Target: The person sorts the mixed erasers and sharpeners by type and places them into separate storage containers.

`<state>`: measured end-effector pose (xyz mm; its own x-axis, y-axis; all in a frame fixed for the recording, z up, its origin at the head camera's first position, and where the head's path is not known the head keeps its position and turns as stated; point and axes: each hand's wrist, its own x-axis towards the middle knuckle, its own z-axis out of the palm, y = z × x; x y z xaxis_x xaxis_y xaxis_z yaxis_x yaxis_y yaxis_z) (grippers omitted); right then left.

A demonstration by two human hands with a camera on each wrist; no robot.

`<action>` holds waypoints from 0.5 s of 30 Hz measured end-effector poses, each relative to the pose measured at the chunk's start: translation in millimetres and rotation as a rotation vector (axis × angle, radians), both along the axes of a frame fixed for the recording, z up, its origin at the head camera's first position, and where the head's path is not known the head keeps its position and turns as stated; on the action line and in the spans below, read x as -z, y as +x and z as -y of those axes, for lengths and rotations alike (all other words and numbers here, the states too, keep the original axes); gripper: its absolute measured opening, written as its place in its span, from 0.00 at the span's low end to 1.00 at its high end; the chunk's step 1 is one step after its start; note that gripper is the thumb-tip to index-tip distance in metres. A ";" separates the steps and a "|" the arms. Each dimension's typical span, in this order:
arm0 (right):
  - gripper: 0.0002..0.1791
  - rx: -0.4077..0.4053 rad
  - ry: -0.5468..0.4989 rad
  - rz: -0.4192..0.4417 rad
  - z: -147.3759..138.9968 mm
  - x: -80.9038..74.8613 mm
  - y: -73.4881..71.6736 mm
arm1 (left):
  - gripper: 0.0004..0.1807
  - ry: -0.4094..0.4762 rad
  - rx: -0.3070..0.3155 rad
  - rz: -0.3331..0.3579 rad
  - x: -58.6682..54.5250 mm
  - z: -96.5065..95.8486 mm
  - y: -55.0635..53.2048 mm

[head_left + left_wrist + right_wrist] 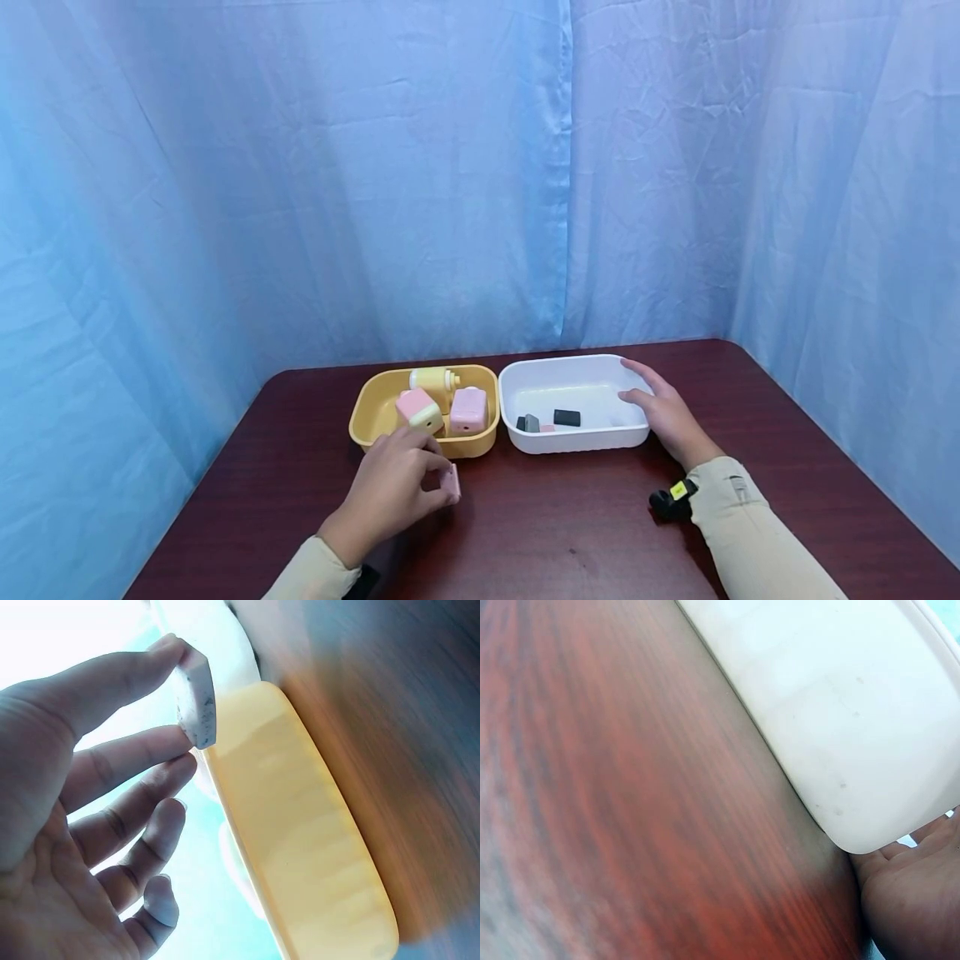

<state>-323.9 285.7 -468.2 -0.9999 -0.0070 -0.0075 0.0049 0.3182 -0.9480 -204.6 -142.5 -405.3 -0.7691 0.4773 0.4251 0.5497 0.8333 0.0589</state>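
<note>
Between thumb and index finger, my left hand pinches a small pink eraser. In the left wrist view the eraser looks pale and flat, with dark smudges on its face. That hand is just in front of the yellow bin, which holds a pink-and-cream pencil sharpener, a pink sharpener and a yellow one. My right hand holds the right end of the white bin, thumb over the rim and other fingers along the outside.
Inside the white bin lie a black block, a grey piece and a small pink piece. The two bins stand side by side on the dark red wooden table. Blue curtains hang behind and at both sides.
</note>
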 end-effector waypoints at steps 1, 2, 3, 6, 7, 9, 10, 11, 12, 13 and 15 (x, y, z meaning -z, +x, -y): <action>0.38 0.000 0.000 0.000 0.0 -0.2 0.1 | 0.13 0.002 0.002 0.001 -0.8 -1.3 -0.2; 0.38 0.001 0.000 -0.001 0.1 -0.5 0.2 | 0.13 0.003 0.005 -0.002 -1.5 -2.7 -0.7; 0.38 0.001 -0.001 -0.001 0.1 -0.7 0.3 | 0.12 0.005 0.006 -0.002 -2.4 -4.1 -1.2; 0.38 0.000 -0.001 -0.001 0.4 -1.4 0.5 | 0.10 0.005 0.011 -0.012 -5.3 -7.9 -2.9; 0.38 -0.001 0.000 -0.001 0.4 -1.5 0.5 | 0.10 0.004 0.015 -0.016 -6.1 -9.0 -3.5; 0.38 -0.002 0.002 -0.001 0.3 -1.6 0.7 | 0.10 0.003 0.019 -0.024 -7.4 -11.3 -4.6; 0.38 -0.003 0.003 -0.001 0.2 -1.4 0.8 | 0.10 0.002 0.022 -0.027 -8.5 -12.5 -4.9; 0.38 -0.002 0.005 -0.001 0.0 -1.2 0.9 | 0.11 0.003 0.023 -0.028 -9.5 -13.8 -5.1; 0.38 -0.002 0.006 -0.001 -0.2 -1.0 1.0 | 0.11 0.006 0.027 -0.032 -10.1 -15.0 -5.5; 0.38 -0.003 0.008 -0.003 -0.2 -0.9 1.1 | 0.10 0.009 0.028 -0.039 -10.9 -16.4 -6.0; 0.38 -0.003 0.009 -0.004 -0.6 -0.6 1.1 | 0.08 0.020 0.036 -0.055 -12.7 -19.2 -7.4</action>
